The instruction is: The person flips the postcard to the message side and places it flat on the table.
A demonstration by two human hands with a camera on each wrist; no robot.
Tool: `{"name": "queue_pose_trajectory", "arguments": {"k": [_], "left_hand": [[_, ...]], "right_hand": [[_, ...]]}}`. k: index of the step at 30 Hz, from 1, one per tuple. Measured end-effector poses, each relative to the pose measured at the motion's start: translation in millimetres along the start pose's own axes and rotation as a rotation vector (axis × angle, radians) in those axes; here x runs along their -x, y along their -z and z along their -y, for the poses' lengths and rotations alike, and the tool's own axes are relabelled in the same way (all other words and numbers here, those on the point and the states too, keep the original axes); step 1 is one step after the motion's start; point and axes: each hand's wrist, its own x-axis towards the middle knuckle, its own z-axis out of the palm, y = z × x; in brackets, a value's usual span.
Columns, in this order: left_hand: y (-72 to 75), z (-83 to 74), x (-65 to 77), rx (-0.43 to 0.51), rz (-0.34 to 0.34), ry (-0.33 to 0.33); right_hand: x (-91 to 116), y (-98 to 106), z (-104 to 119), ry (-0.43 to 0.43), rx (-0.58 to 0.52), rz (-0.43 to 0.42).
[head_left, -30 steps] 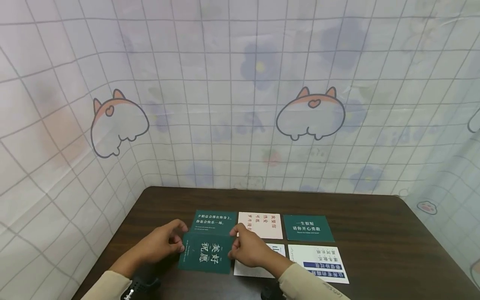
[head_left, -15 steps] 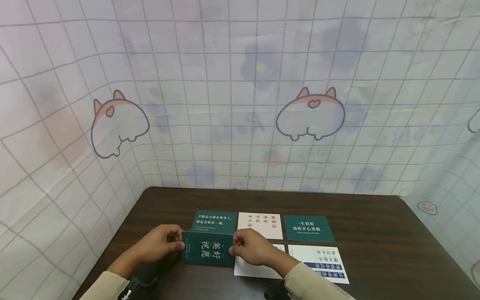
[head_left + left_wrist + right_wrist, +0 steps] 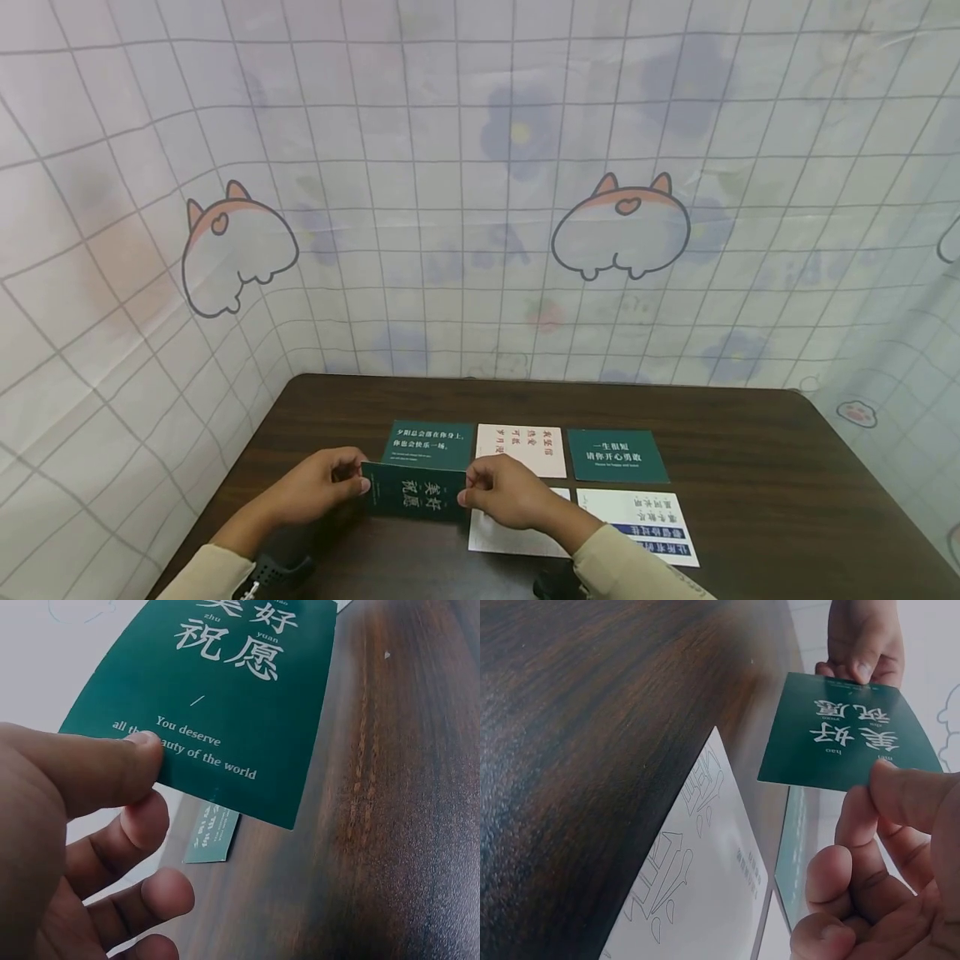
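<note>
- Here is the left hand, thumb on the printed face, pinching one end of a green card.
- And over on the other end, the right hand pinches too, thumb and forefinger on the edge, the remaining fingers curled in loosely.
- So the card sits between the two hands, tilted up towards the person, white characters on show; whether its lower edge touches the table is hard to tell.
- Close up in the left wrist view, English print reads "You deserve", the line beneath partly under the thumb.
- Just behind it, a second green card lies flat, its near part hidden.
- Along that back row: a cream card with red characters, then a third green card.
- Nearer the person, a white card lies largely covered by the right hand and forearm, and to its right a blue-banded card.
- Beyond the dark wood hangs a gridded cloth with cartoon animals.
</note>
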Motion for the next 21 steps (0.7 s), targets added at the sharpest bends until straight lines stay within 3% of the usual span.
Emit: {"name": "queue_pose_trajectory", "arguments": {"k": [16, 21], "left_hand": [[-0.7, 3.4, 2.1, 0.033, -0.017, 0.035], [-1.2, 4.9, 2.6, 0.010, -0.018, 0.008]], "right_hand": [[-0.3, -0.5, -1.9, -0.034, -0.023, -0.011], [0.3, -2.6, -3.4, -0.046, -0.012, -0.006]]}}
